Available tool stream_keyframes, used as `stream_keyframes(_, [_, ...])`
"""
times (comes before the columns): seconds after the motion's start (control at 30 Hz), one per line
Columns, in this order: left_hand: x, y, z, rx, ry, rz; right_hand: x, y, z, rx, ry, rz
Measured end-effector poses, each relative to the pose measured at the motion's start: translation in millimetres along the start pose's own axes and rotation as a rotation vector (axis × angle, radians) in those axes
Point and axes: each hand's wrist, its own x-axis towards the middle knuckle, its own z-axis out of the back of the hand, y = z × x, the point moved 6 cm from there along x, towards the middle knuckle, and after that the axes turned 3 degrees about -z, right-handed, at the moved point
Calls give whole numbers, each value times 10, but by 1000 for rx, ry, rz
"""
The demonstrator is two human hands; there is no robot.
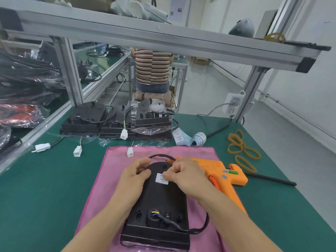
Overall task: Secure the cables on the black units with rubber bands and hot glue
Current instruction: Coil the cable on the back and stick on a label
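Centre frame, my left hand (136, 172) steadies the black unit (160, 206) while my right hand (183, 174) pinches its white label (161, 179).

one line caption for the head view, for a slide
Both hands, left hand and right hand, work on a black unit on a pink cloth, orange glue gun alongside.

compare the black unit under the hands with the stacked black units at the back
The black unit lies alone on the pink cloth under the left hand and right hand; the stacked units sit untouched on plastic bags. It bears a white label; theirs aren't visible. All trail cables.
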Motion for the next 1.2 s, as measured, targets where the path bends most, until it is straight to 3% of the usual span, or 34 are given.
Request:
stream_keyframes(0.3, [-21,10,-33,144,78,11,12,35,36,-231,-172,35])
stream_keyframes(0.53, [-107,-60,125,140,-13,-4,-193,-258,328,30,-316,-21])
stream_keyframes(0.67, [-313,-54,305,232,-48,-98,-555,-592,526,-250,-129,-166])
stream_keyframes(0.73, [-409,8,299,203,-4,-54,-750,-727,467,-126,106,-259])
stream_keyframes(0.83, [-497,69,218,134,56,31,-963,-665,291,286,398,-260])
stream_keyframes(0.97, [-553,36,137,179,87,11,-968,-534,298,607,308,-138])
stream_keyframes(1.2, [-534,-65,88,398,211,-113,-754,-201,349,576,149,116])
